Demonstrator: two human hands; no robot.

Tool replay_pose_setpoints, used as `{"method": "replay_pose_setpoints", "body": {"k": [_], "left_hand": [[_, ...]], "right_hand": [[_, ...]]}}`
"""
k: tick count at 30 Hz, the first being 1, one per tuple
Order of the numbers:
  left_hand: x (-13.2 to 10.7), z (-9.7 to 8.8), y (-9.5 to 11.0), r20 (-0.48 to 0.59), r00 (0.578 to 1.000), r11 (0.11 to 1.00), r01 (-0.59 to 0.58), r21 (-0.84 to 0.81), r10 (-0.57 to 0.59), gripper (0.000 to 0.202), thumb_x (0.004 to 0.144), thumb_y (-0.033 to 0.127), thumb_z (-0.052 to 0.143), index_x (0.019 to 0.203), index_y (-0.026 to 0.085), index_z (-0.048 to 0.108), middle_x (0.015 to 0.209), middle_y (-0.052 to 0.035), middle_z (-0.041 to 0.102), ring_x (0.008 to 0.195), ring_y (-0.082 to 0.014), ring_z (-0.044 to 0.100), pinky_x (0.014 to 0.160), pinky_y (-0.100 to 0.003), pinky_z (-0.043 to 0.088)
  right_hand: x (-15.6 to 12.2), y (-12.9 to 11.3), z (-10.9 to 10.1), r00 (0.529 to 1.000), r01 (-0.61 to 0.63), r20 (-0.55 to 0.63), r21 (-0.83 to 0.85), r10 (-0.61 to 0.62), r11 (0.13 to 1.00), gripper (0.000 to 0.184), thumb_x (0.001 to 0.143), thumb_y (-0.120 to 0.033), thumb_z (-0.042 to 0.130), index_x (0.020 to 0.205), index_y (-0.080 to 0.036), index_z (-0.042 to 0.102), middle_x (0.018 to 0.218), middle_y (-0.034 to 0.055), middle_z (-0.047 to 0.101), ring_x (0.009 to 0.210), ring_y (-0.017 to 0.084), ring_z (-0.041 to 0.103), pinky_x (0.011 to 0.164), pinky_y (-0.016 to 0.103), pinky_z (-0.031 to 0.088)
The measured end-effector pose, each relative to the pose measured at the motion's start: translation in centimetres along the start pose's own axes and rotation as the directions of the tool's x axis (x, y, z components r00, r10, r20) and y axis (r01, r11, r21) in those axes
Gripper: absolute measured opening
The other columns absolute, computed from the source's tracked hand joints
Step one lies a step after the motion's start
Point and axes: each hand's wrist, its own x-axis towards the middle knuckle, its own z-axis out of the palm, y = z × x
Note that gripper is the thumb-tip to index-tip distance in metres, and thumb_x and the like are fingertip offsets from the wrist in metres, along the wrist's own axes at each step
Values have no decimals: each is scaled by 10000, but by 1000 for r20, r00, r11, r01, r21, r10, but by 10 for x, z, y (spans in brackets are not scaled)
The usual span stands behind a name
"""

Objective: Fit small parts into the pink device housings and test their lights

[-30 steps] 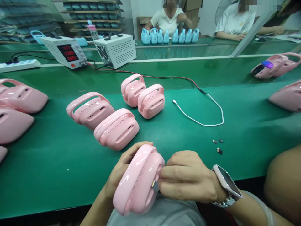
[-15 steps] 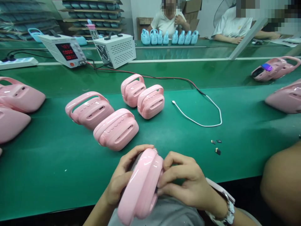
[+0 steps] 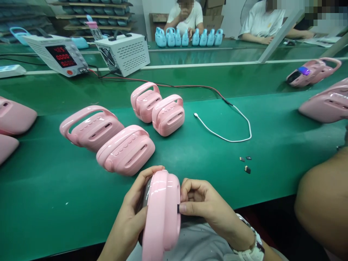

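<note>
At near table (image 3: 67,232) edge, clasping probably slick speaker (image 3: 164,212) by body with left hand (image 3: 129,213), pinching card (image 3: 178,208) with right hand (image 3: 203,202).

Pink device (image 3: 161,214) is gripped by the left hand (image 3: 133,212); small dark card (image 3: 178,208) at its side is touched by the right hand (image 3: 201,201). Four more pink devices (image 3: 127,150) are set ahead on the green table (image 3: 206,163); white cable (image 3: 231,141) and three memory cards (image 3: 247,169) are laid to the right.

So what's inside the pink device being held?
A small dark piece shows at its edge, against the right hand; anything further inside is hidden by the pink casing.
</note>
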Motion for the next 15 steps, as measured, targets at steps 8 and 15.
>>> {"method": "replay_pose_setpoints", "body": {"k": [8,15], "left_hand": [[-1,2,-1,-18,999,999,-38,3,38,438,686,306,683,1118,256,630,1202,-10,627,1088,-253,567,832,-226,499],[-2,3,-3,-8,999,999,-44,7,44,415,699,357,687,1105,297,627,1244,31,600,1117,-218,544,842,-191,477]], "right_hand": [[2,-1,2,1000,-9,-22,47,10,999,344,463,-171,914,609,-128,606,642,-40,597,621,70,565,594,164,474],[3,-6,5,997,-49,-52,100,54,994,361,373,-108,921,527,-123,595,572,-53,601,540,50,546,533,141,452]]}}
